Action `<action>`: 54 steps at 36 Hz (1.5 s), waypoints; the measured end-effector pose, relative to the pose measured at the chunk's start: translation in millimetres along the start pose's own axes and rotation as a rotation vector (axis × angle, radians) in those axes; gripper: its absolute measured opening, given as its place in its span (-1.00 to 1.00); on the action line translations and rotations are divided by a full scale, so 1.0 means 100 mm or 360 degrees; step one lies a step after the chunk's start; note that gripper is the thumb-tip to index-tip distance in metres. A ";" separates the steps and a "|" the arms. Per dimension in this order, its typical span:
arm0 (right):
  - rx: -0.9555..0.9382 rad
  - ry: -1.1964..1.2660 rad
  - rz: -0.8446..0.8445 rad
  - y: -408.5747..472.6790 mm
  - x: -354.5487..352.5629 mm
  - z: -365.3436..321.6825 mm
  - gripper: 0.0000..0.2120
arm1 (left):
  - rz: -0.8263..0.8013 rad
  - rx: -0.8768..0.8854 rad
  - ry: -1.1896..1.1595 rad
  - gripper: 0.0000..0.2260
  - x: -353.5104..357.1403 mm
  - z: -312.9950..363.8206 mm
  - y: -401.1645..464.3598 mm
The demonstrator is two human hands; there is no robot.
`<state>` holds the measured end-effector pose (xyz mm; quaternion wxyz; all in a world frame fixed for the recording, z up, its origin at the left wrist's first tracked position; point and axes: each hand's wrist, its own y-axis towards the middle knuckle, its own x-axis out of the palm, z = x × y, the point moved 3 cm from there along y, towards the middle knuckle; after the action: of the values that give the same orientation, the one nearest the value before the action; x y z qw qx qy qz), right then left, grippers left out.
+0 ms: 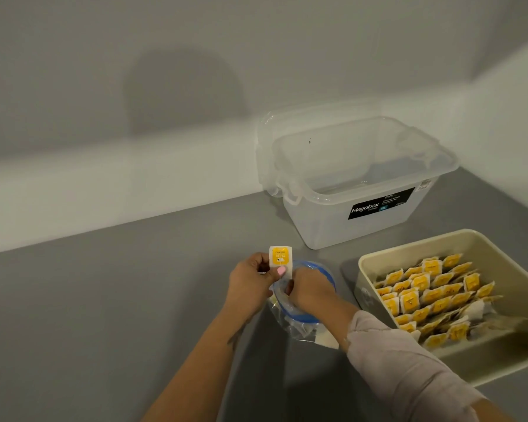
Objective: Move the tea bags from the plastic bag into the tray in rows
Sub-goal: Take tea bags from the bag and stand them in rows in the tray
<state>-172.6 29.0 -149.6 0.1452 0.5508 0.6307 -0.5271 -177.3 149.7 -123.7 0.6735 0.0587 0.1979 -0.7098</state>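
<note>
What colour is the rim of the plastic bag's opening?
Blue, on the plastic bag rim, seen in the head view.

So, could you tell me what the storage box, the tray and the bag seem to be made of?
The storage box looks like clear, slightly frosted rigid plastic: the wall shows through its sides. The tray seems opaque cream plastic with a smooth matte finish, though its material is less certain. The bag appears to be thin transparent film, crinkled and glossy, with a blue strip at its mouth.
</note>
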 end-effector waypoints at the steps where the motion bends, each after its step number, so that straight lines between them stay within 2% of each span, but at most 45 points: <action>1: -0.0014 -0.0002 0.0000 0.00 0.00 0.00 -0.63 | -0.0002 0.0000 -0.0002 -0.75 0.00 0.00 0.00; 9: -0.0107 -0.0026 -0.0106 -0.20 -0.26 -0.08 -0.67 | -0.0033 0.0005 -0.0036 -0.82 0.00 0.02 0.02; 15: -0.0259 -0.0443 -0.0089 -0.43 -0.50 -0.14 -0.69 | -0.0044 -0.0032 -0.0040 -0.84 0.00 0.00 0.04; 18: -0.0289 -0.0514 0.0017 -0.42 -0.56 -0.11 -0.75 | -0.0018 -0.0019 -0.0019 -0.86 0.01 0.01 0.05; 22: -0.0264 -0.0204 0.0135 -0.35 -0.70 -0.05 -0.81 | 0.0023 -0.0007 -0.0020 -0.81 0.00 0.03 0.07; 25: -0.0333 0.0252 0.0223 -0.36 -0.86 -0.02 -0.87 | 0.0025 -0.0017 -0.0104 -0.78 -0.01 0.06 0.08; 28: -0.0377 0.0739 0.0200 -0.42 -0.97 0.01 -0.96 | -0.0015 0.0006 -0.0185 -0.80 0.03 0.13 0.06; 30: -0.0371 0.0913 0.0169 -0.45 -1.00 0.03 -0.90 | -0.0070 0.0015 -0.0304 -0.82 0.07 0.19 0.03; 32: -0.0377 0.0977 0.0176 -0.46 -1.01 0.05 -0.87 | -0.0124 0.0020 -0.0408 -0.85 0.12 0.26 -0.01; 37: -0.0399 0.1039 0.0229 -0.50 -1.02 0.14 -0.97 | -0.0187 0.0000 -0.0568 -0.84 0.21 0.41 -0.07; 41: -0.0409 0.1103 0.0262 -0.53 -1.06 0.24 -0.89 | -0.0260 -0.0011 -0.0638 -0.74 0.30 0.50 -0.10; 47: -0.0464 0.1143 0.0240 -0.58 -1.20 0.47 -0.97 | -0.0295 0.0022 -0.0632 -0.89 0.53 0.64 -0.18; 50: -0.0502 0.1179 0.0210 -0.64 -1.33 0.64 -0.93 | -0.0319 0.0044 -0.0670 -0.89 0.68 0.71 -0.23; 54: -0.0543 0.1203 0.0357 -0.72 -1.55 0.92 -0.94 | -0.0395 0.0096 -0.0730 -0.88 0.94 0.83 -0.32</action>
<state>-215.8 -119.0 -31.9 0.0494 0.7384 0.6539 -0.1573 -201.2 32.9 -74.5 0.6064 -0.1084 0.0245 -0.7874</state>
